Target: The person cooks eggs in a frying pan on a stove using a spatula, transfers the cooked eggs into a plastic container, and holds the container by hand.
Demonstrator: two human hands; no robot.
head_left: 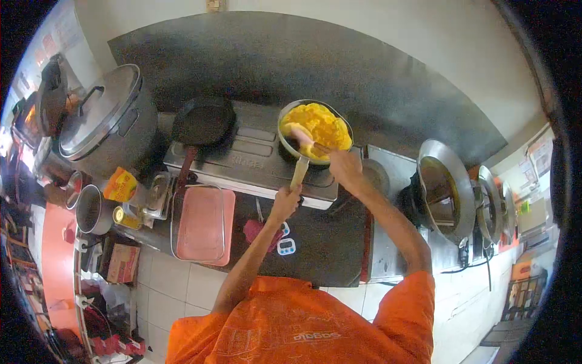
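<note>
A round frying pan sits on the stove, filled with yellow food that looks like egg. My left hand is closed around the pan's pale handle. In my right hand is a spatula with a pale pink head, its handle slanting into the pan. The head rests against the near left part of the food. My right fingers are partly hidden by the back of the hand.
A dark skillet stands left on the stove. A large lidded pot is further left. Nearer me are a clear dish on a pink tray, a purple cloth and white timers. Wide pans line the right.
</note>
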